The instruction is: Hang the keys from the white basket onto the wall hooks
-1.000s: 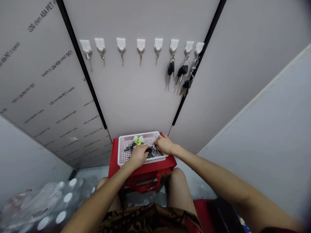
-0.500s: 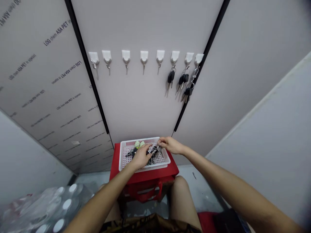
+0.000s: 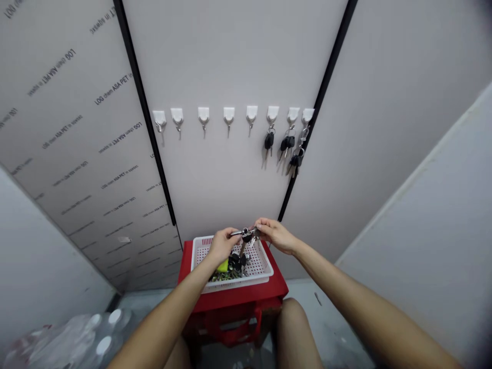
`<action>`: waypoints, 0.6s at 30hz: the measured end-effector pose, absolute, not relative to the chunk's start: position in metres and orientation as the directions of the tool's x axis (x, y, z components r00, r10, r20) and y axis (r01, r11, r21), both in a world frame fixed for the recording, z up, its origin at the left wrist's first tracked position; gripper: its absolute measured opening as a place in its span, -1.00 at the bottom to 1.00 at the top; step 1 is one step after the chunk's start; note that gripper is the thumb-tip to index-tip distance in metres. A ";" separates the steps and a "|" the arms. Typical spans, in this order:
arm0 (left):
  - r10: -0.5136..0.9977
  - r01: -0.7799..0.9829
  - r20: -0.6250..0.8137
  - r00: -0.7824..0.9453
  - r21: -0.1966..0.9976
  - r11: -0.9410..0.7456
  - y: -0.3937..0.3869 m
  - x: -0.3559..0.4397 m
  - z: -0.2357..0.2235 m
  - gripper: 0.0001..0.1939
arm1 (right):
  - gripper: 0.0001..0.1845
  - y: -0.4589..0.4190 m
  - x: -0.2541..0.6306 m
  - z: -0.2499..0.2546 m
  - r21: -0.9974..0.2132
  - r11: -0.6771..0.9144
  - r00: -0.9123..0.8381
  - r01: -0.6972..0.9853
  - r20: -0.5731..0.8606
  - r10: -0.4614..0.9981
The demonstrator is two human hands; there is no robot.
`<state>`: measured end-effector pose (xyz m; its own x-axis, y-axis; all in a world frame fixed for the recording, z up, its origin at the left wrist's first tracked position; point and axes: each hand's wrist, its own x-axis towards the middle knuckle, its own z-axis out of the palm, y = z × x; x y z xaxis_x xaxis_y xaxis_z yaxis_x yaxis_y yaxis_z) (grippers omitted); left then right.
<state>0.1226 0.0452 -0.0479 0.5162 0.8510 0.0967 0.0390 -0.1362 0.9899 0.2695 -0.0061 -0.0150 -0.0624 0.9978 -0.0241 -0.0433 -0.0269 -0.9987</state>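
Observation:
Above the white basket (image 3: pixel 264 274), my left hand (image 3: pixel 222 245) and my right hand (image 3: pixel 274 234) hold a bunch of keys (image 3: pixel 247 236) between them. The left fingers pinch a silvery piece of it, and the right fingers close on its other side. One black-headed key hangs down in the middle. Below, in the basket, lies a pile of keys (image 3: pixel 237 262), several with black heads. Next to them is a yellow-green item (image 3: pixel 223 265), partly covered by my left hand.
Several white hooks (image 3: pixel 229 114) line the wall; the three rightmost carry keys (image 3: pixel 287 143). The basket stands on a red box-like surface (image 3: pixel 230 297). Capped bottles (image 3: pixel 103 346) in plastic wrap are at lower left. A small object (image 3: pixel 318 299) lies on the floor at right.
Both hands have lifted the bunch of keys out of the pile and over the basket. The camera view has tilted, so the hooks appear lower.

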 end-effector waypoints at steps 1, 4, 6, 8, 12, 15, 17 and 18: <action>0.851 0.063 0.100 0.515 0.986 -0.153 0.047 0.121 -0.044 -0.90 | -0.82 -0.006 0.270 -0.015 -1.000 -0.021 -0.056 -0.023 -0.019 0.998; 0.827 0.114 0.122 0.548 0.969 -0.218 0.052 0.118 -0.028 -0.86 | -0.85 -0.006 0.270 -0.014 -0.985 0.059 -0.009 0.165 0.059 0.998; 0.807 0.184 0.150 0.572 0.934 -0.305 0.054 0.119 -0.016 -0.84 | -0.85 -0.007 0.266 -0.014 -0.938 0.156 -0.008 0.309 0.162 0.987; 0.790 0.273 0.182 0.586 0.873 -0.404 0.054 0.123 -0.005 -0.83 | -0.82 -0.006 0.259 -0.013 -0.903 0.226 -0.012 0.365 0.238 0.971; 0.813 0.330 0.227 0.536 0.830 -0.449 0.059 0.137 0.019 -0.84 | -0.88 0.003 0.250 -0.003 -0.900 0.247 0.141 0.359 0.314 0.939; 0.821 0.227 0.302 0.484 0.863 -0.452 0.066 0.149 0.041 -0.79 | -0.87 0.016 0.254 0.020 -0.887 0.303 0.251 0.348 0.400 0.881; 0.805 0.131 0.399 0.438 0.858 -0.496 0.071 0.156 0.059 -0.71 | -0.86 0.027 0.258 0.046 -0.883 0.354 0.352 0.310 0.452 0.820; 0.794 0.093 0.448 0.412 0.846 -0.525 0.073 0.159 0.068 -0.69 | -0.85 0.033 0.260 0.061 -0.879 0.382 0.402 0.287 0.472 0.785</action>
